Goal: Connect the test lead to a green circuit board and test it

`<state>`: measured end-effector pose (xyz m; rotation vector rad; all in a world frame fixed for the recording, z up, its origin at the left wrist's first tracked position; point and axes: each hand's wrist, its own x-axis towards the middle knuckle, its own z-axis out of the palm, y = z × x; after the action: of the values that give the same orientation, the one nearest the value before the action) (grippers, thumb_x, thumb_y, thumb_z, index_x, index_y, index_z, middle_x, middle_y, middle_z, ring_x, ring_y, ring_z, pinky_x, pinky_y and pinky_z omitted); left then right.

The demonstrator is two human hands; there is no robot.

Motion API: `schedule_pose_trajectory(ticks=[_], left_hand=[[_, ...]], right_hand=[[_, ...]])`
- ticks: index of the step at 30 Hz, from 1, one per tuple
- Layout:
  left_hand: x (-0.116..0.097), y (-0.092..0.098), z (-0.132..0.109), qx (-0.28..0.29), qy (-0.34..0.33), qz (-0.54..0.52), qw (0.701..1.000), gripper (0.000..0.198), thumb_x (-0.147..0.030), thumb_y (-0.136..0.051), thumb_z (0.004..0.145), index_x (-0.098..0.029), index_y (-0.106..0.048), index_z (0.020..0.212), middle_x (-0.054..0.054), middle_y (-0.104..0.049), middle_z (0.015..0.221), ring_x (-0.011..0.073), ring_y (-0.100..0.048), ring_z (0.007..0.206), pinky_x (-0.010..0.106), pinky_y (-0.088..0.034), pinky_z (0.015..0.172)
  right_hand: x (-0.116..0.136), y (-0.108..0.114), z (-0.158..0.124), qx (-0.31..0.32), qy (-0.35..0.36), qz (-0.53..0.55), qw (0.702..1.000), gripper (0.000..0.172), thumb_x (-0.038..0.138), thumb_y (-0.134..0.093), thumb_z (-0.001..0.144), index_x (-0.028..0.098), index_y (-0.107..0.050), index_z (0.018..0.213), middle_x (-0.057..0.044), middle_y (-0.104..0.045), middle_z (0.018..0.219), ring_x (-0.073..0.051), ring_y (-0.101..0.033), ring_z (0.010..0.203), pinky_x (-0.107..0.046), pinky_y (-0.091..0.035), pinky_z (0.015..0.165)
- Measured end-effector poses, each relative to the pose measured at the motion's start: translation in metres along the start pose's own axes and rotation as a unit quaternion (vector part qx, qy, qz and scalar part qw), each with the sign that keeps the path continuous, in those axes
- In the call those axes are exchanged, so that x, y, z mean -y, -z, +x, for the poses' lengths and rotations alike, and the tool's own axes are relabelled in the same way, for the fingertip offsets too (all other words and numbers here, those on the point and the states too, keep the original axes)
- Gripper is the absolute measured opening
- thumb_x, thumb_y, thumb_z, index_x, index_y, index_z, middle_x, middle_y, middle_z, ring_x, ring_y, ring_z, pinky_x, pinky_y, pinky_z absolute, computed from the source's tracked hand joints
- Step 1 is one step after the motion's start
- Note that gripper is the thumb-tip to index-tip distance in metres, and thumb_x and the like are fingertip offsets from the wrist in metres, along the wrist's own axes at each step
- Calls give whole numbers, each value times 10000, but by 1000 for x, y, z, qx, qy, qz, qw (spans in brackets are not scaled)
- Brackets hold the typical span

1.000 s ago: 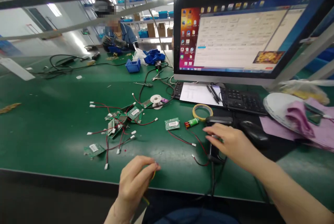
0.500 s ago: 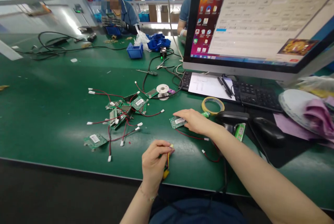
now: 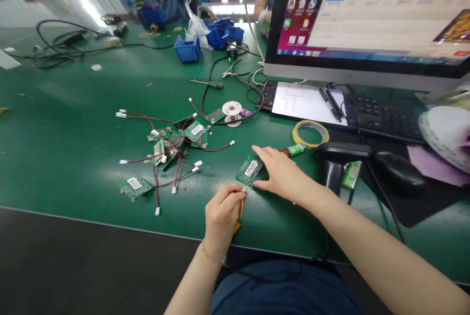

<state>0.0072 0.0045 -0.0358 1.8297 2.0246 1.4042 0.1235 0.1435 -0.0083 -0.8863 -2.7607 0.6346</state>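
Observation:
My left hand (image 3: 222, 217) pinches a small red and yellow wired connector (image 3: 240, 207) near the front edge of the green mat. My right hand (image 3: 281, 175) lies flat next to a small green circuit board with a white label (image 3: 249, 169); its thumb and fingers touch the board's right edge. A green battery with a red end (image 3: 293, 150) lies just behind that hand. A pile of similar boards with red leads and white plugs (image 3: 172, 148) sits to the left, and one single board (image 3: 135, 186) lies apart from it.
A monitor (image 3: 370, 16), keyboard (image 3: 382, 114), paper sheet (image 3: 306, 104), tape roll (image 3: 310, 133), black barcode scanner (image 3: 340, 158), mouse (image 3: 398, 170) and solder spool (image 3: 232, 109) stand behind and right. Across the table are a blue bin (image 3: 188, 48), cables and other people.
My right hand came back from the scanner to the lone green board and pulled it nearer. My left hand moved up toward it with the connector. The view tilted down.

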Motion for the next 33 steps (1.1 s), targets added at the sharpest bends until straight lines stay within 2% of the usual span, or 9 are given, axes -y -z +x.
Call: schedule_pose_trajectory(ticks=[3, 7, 11, 17, 24, 33], left_hand=[[2, 0, 4, 15, -27, 32, 999, 152, -62, -524, 792, -164, -628, 749, 31, -647, 810, 78, -616, 736, 166, -509, 689], [7, 0, 6, 31, -47, 61, 997, 142, -61, -524, 793, -150, -626, 750, 43, -650, 806, 80, -615, 734, 158, -504, 678], [11, 1, 4, 43, -49, 64, 996, 128, -50, -545, 779, -148, -626, 759, 48, -648, 809, 77, -612, 737, 154, -501, 680], [13, 2, -1, 82, -54, 41, 994, 152, -39, -525, 788, -163, -610, 813, 51, -658, 846, 93, -618, 780, 186, -524, 707], [14, 1, -1, 93, -70, 59, 991, 162, -30, -531, 782, -171, -601, 817, 49, -666, 844, 105, -629, 800, 211, -548, 726], [13, 2, 0, 111, -41, 55, 991, 175, -50, -504, 802, -179, -622, 816, 45, -673, 861, 104, -637, 801, 212, -548, 730]], right_hand=[[8, -19, -7, -34, -21, -38, 998, 780, 297, -710, 635, 48, -363, 1287, -179, -545, 1124, -309, -505, 1018, -454, -440, 858], [8, -34, -11, -47, 9, -15, 999, 717, 283, -677, 664, 29, -386, 1268, -162, -547, 1101, -288, -486, 1007, -410, -428, 859], [3, -35, -12, -45, 45, 11, 998, 732, 281, -649, 669, 21, -361, 1289, -172, -518, 1171, -288, -463, 1051, -408, -397, 898], [0, -36, -12, -48, 62, 45, 996, 711, 254, -608, 687, 47, -338, 1312, -151, -506, 1217, -268, -450, 1092, -397, -372, 921], [0, -35, -12, -41, 58, 63, 995, 662, 255, -613, 699, 48, -383, 1284, -160, -521, 1201, -273, -459, 1088, -409, -369, 915], [-1, -34, -12, -28, 58, 82, 995, 664, 235, -610, 700, 57, -365, 1291, -159, -515, 1208, -264, -444, 1123, -405, -349, 933]])
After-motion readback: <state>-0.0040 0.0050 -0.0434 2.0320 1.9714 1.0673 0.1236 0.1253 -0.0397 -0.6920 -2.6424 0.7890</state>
